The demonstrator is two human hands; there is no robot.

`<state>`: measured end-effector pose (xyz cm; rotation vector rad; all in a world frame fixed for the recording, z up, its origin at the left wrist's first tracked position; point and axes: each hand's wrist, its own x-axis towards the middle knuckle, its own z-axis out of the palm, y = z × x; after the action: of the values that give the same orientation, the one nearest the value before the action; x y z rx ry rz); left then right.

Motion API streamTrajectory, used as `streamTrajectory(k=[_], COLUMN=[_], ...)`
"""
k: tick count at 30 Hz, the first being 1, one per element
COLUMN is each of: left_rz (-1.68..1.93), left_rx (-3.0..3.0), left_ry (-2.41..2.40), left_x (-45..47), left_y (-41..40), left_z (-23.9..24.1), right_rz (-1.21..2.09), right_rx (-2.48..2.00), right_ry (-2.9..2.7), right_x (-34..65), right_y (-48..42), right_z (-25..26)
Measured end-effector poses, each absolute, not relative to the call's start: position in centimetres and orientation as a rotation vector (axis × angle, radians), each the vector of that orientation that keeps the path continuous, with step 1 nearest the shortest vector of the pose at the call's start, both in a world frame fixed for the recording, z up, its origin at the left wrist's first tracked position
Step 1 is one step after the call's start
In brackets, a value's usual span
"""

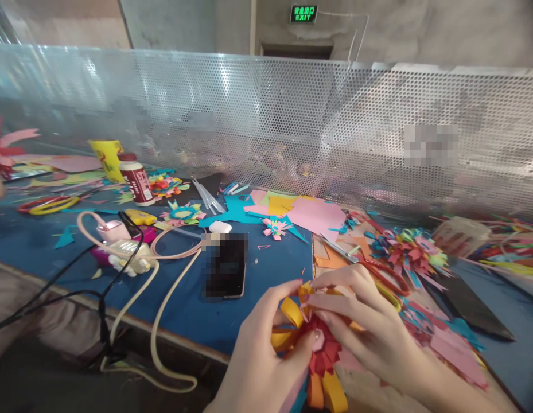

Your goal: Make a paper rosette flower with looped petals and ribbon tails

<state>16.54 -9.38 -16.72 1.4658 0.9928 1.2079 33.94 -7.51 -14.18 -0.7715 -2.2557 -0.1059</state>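
the flower (327, 358) is in my fingers (351, 305), left hand (264, 338) pinching by its pink middle, right hand (372, 321) closed on its yellow loops. the blue table (275, 267) spreads beyond, front edge running off left. past my left fingers, a strip of blue, then the phone (229, 269); just past my right, scissors (351, 256); farther, a perforated panel (249, 115) before the wall (399, 34).

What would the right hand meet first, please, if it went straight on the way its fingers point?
The right hand would probably meet the red-and-yellow paper flower first, which it touches, then the left hand; their depth is unclear.
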Motion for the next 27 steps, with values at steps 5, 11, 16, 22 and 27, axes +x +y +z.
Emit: streamTrajectory(k=[5, 11, 16, 22, 27], left_rz=[1.169, 1.154, 1.165, 1.194, 1.215], left_rx=[1.343, 1.321, 1.292, 1.277, 1.234], left_ry=[1.007, 1.020, 1.004, 1.045, 1.114], left_x=[16.4, 16.1, 16.0, 15.8, 15.0], left_y=[-8.9, -8.4, -8.2, -8.0, -7.4], left_z=[-16.5, -16.7, -17.0, -17.1, -18.2], right_rz=[0.022, 0.127, 0.210, 0.302, 0.319], right_rx=[-0.894, -0.944, -0.965, -0.971, -1.071], right_ry=[-2.219, -2.338, -2.368, -2.343, -2.149], right_x=[33.9, 33.8, 33.5, 33.7, 33.9], right_y=[-6.9, -6.1, -5.9, -5.8, -1.8], right_z=[-13.8, -13.5, -13.4, -13.1, -13.2])
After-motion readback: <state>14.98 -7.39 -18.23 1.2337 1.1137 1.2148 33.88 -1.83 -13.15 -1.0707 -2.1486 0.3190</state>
